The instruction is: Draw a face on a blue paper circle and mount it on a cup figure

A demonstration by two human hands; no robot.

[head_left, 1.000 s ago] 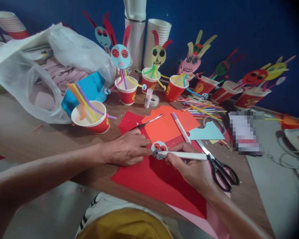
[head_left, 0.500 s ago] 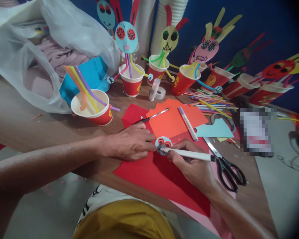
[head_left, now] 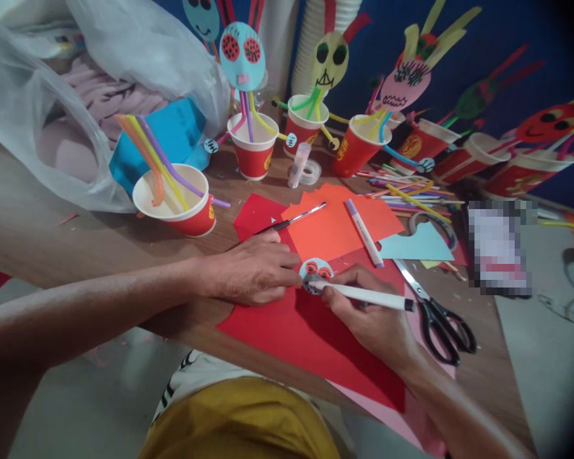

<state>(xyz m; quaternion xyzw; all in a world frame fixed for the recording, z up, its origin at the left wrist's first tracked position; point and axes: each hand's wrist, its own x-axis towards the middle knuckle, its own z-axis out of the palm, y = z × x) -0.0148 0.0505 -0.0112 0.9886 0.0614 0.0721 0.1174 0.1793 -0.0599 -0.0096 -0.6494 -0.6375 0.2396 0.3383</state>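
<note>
A small light-blue paper disc [head_left: 319, 264] with orange-and-black eyes lies on red paper [head_left: 291, 325]. My left hand [head_left: 256, 271] rests on the red paper with fingers bent together, its fingertips pressing the disc's left edge. In my right hand [head_left: 363, 309] is a white marker [head_left: 368, 295], held in a pinch; its tip touches the lower part of the disc. Some of the disc is hidden behind the marker and fingers. Just past my left hand lies a pen [head_left: 294, 217], and orange paper [head_left: 325, 229] is under it, with a second marker [head_left: 364, 233] on top.
Black-handled scissors [head_left: 442, 322] lie right of my right hand. A paper cup [head_left: 186, 220] with bent straws stands at left, near a plastic bag [head_left: 124, 185]. Several cups with paper-faced figures line the back, such as one red cup [head_left: 253, 159]. Loose straws [head_left: 411, 194] lie before them.
The camera view has shifted slightly. My hands stay nearly in place, the marker tip still at the disc's lower part.
</note>
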